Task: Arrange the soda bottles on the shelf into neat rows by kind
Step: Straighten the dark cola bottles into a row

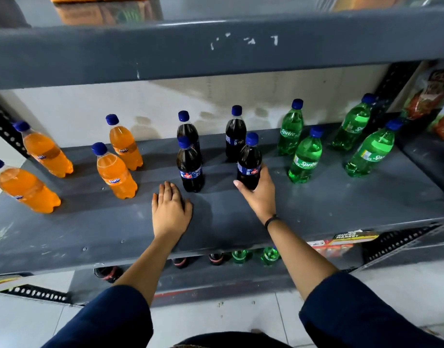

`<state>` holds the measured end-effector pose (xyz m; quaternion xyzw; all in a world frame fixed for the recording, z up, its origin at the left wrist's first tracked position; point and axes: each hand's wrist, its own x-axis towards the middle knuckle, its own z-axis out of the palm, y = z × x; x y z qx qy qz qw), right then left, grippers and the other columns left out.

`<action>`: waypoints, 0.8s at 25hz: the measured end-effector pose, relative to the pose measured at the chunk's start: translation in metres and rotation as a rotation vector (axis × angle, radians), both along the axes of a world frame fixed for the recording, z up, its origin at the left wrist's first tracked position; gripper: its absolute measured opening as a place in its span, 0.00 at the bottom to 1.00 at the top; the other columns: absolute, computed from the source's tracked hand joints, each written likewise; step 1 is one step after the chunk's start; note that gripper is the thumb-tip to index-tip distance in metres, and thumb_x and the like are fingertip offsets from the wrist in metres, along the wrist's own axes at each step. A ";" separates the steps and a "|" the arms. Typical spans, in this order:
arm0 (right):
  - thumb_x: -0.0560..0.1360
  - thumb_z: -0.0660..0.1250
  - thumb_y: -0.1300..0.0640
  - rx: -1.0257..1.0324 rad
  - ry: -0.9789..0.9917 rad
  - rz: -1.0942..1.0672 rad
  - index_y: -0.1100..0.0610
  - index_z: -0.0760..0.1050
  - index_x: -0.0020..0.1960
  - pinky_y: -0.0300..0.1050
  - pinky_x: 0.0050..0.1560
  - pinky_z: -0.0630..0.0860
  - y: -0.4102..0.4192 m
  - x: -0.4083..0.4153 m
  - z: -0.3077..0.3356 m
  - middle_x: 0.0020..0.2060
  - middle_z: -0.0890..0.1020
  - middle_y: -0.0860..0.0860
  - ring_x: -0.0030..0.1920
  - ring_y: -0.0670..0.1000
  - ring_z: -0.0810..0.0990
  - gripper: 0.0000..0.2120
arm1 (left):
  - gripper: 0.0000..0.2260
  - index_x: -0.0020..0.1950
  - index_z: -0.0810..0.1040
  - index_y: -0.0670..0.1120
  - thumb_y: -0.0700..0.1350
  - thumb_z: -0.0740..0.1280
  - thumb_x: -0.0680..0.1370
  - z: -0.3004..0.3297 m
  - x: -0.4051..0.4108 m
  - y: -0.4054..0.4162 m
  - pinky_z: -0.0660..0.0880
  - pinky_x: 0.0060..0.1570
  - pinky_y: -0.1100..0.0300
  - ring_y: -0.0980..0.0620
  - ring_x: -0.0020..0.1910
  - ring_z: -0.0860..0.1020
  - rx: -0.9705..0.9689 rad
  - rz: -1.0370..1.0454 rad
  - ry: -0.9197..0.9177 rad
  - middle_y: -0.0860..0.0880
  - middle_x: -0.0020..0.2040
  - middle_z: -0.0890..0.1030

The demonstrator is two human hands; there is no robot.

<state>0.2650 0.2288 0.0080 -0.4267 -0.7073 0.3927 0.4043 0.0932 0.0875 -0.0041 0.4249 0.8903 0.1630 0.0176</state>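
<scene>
Twelve blue-capped soda bottles are seen standing on a grey metal shelf (316,212), grouped by kind. Four orange Fanta bottles (116,175) are placed toward 9 o'clock in two loose front-to-back pairs, all leaning with the wide-angle view. Four dark cola bottles are gathered at the centre: two at the back toward 12 o'clock (188,133) and (235,136), one in front on the left (190,169), and a front right cola bottle (249,164). Four green Sprite bottles (305,159) are set toward 3 o'clock, again as two front-to-back pairs.

The right hand (259,194) is wrapped around the lower body of the front right cola bottle, the fingers (264,175) curled behind it and the thumb pressed on its near side; whether its base is on the shelf cannot be told. A dark band is worn at that wrist. The left hand (171,209) is laid flat, palm down, on the shelf at 7 o'clock of the front left cola bottle, fingers extended and nothing held, just beside that bottle's base.

Dark blue sleeves are seen at 6 o'clock. Below the shelf edge, more bottle tops (241,256) are glimpsed on a lower level, and snack packets (431,96) are stacked at 2 o'clock
</scene>
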 end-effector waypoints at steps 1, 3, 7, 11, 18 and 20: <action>0.67 0.74 0.56 0.013 -0.011 -0.007 0.57 0.65 0.66 0.41 0.58 0.73 -0.001 -0.001 -0.002 0.59 0.78 0.55 0.59 0.50 0.76 0.32 | 0.30 0.75 0.54 0.40 0.54 0.56 0.77 0.000 0.000 -0.002 0.49 0.76 0.47 0.44 0.77 0.52 0.022 -0.001 -0.024 0.40 0.77 0.57; 0.67 0.71 0.56 0.021 -0.028 -0.034 0.56 0.62 0.69 0.46 0.58 0.75 -0.003 -0.001 -0.004 0.59 0.78 0.55 0.59 0.52 0.77 0.34 | 0.35 0.75 0.54 0.44 0.61 0.57 0.73 0.004 0.000 -0.003 0.48 0.75 0.46 0.45 0.76 0.53 0.076 0.004 -0.095 0.41 0.76 0.58; 0.68 0.72 0.54 0.045 -0.082 -0.043 0.57 0.63 0.69 0.51 0.53 0.79 -0.003 -0.003 -0.004 0.56 0.81 0.56 0.56 0.56 0.80 0.33 | 0.37 0.73 0.56 0.47 0.62 0.64 0.72 0.014 0.003 0.017 0.41 0.71 0.37 0.42 0.76 0.49 0.100 0.118 -0.288 0.41 0.77 0.56; 0.66 0.75 0.47 0.133 -0.175 -0.036 0.56 0.69 0.63 0.44 0.51 0.75 -0.004 -0.006 0.001 0.53 0.83 0.55 0.54 0.56 0.80 0.30 | 0.32 0.71 0.61 0.46 0.61 0.64 0.73 0.012 0.013 0.030 0.40 0.69 0.31 0.39 0.76 0.49 0.111 0.193 -0.237 0.42 0.75 0.60; 0.66 0.71 0.46 0.183 -0.233 -0.059 0.52 0.72 0.55 0.57 0.52 0.77 -0.003 -0.008 -0.003 0.47 0.82 0.52 0.50 0.55 0.80 0.21 | 0.32 0.69 0.62 0.46 0.63 0.62 0.72 0.006 0.015 0.032 0.41 0.69 0.30 0.38 0.76 0.50 0.155 0.204 -0.182 0.43 0.74 0.63; 0.66 0.71 0.44 0.179 -0.239 -0.059 0.53 0.73 0.56 0.57 0.53 0.77 -0.001 -0.008 -0.005 0.48 0.83 0.52 0.51 0.55 0.80 0.23 | 0.31 0.69 0.63 0.46 0.63 0.62 0.72 0.006 0.015 0.032 0.41 0.69 0.30 0.38 0.76 0.50 0.156 0.207 -0.183 0.43 0.74 0.63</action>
